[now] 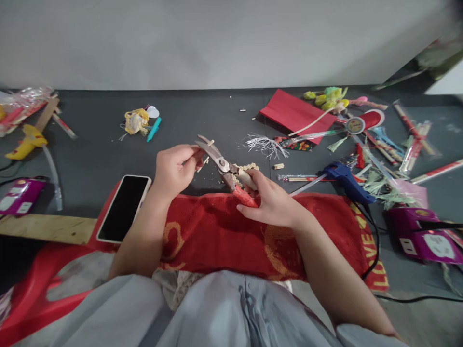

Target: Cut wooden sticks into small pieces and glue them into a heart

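My right hand (269, 197) is wrapped round the handles of pruning shears (223, 165), one grip red, the other pale. Their blades point up and to the left, slightly parted. My left hand (177, 168) is closed in a pinch at the blades, on a thin wooden stick (205, 161) that passes across them; the fingers hide part of it. Under the shears lies a pile of short cut wooden pieces (249, 169), partly covered by my right hand. A small bundle of sticks (278, 166) rests to the right of it.
A red towel (224, 236) covers the table's front edge. At left are a phone (125, 207) and a yellow glue gun (27, 143). On the right lie a blue glue gun (349, 180), red paper (294, 113), a thread spool (365, 121) and a purple power strip (421, 236) with cords.
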`<state>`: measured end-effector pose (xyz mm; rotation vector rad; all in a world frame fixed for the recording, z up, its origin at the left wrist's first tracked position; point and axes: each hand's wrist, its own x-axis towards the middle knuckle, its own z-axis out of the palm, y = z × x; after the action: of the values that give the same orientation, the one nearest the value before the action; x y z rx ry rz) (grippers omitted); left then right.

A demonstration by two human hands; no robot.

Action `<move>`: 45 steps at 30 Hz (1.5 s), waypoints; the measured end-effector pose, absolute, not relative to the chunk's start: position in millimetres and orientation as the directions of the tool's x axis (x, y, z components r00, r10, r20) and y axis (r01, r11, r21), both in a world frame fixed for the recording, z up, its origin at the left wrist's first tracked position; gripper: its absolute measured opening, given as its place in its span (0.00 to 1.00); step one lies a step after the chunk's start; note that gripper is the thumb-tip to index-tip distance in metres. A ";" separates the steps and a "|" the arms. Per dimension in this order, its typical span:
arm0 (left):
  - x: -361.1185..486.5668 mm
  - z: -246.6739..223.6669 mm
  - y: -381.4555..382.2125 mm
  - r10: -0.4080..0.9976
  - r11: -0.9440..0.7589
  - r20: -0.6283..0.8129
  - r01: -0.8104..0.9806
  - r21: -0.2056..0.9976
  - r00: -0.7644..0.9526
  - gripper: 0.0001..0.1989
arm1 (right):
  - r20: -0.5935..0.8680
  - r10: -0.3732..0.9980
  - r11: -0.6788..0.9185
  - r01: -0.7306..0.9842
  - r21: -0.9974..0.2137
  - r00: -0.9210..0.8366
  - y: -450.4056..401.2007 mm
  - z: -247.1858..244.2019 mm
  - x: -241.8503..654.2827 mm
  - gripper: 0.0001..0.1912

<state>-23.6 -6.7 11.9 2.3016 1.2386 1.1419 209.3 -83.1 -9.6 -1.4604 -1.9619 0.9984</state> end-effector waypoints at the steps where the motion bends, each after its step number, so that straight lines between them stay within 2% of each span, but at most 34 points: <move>1: -23.8 13.9 -7.0 0.811 -0.579 0.489 0.561 0.592 0.321 0.13 | -0.037 0.951 0.160 0.589 -0.792 -0.308 -83.0 -9.7 209.8 0.26; 7: -25.6 19.0 -6.2 0.820 -0.565 0.459 0.609 0.556 0.342 0.16 | -0.063 0.947 0.142 0.585 -0.798 -0.316 -82.1 -9.1 210.5 0.27; 12: -27.5 19.8 -4.5 0.801 -0.594 0.469 0.597 0.540 0.373 0.16 | -0.113 0.938 0.114 0.603 -0.790 -0.326 -80.4 -7.4 210.9 0.22; 18: -25.7 13.2 -2.8 0.819 -0.569 0.448 0.604 0.558 0.358 0.13 | -0.077 0.931 0.149 0.564 -0.812 -0.357 -79.2 -5.9 211.1 0.18; 21: -20.3 0.7 -0.9 0.867 -0.494 0.424 0.558 0.667 0.260 0.14 | -0.080 0.946 0.100 0.515 -0.851 -0.315 -79.8 -7.2 208.9 0.18; 23: -15.1 -7.4 -0.7 0.909 -0.411 0.394 0.442 0.797 0.134 0.19 | -0.083 0.958 0.055 0.461 -0.886 -0.275 -80.0 -9.6 207.4 0.20; 25: -9.0 -11.6 -3.0 0.946 -0.323 0.313 0.302 0.897 0.084 0.25 | -0.089 0.965 0.012 0.381 -0.924 -0.246 -79.9 -12.7 206.2 0.22; 27: -2.6 -11.5 -8.7 0.969 -0.196 0.158 0.203 0.959 0.191 0.28 | -0.091 0.969 -0.020 0.294 -0.956 -0.231 -79.9 -15.6 205.0 0.24; 29: 4.2 -9.2 -16.9 0.929 -0.104 0.037 0.163 0.981 0.368 0.31 | -0.084 0.968 -0.030 0.226 -0.974 -0.235 -80.1 -17.8 203.1 0.25; 33: 16.4 -6.8 -32.3 0.821 -0.072 -0.014 0.127 0.989 0.571 0.32 | -0.063 0.954 -0.026 0.129 -0.991 -0.294 -82.1 -19.9 197.1 0.24; 37: 22.0 -8.4 -37.7 0.803 -0.003 -0.058 0.101 0.995 0.593 0.29 | -0.047 0.936 -0.019 0.085 -0.996 -0.349 -84.7 -21.7 192.1 0.31; 41: 22.3 -9.1 -38.0 0.816 0.052 -0.101 0.101 0.994 0.570 0.29 | -0.064 0.943 -0.024 0.126 -0.992 -0.327 -85.4 -24.7 190.3 0.27; 45: 22.4 -11.0 -38.4 0.827 0.000 -0.059 0.105 0.995 0.559 0.31 | -0.048 0.940 -0.011 0.110 -0.994 -0.338 -84.6 -27.1 189.8 0.27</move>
<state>22.4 -38.4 -11.0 1.4825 0.8400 0.6886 189.8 -84.6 -27.1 -1.1270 -1.5311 1.4334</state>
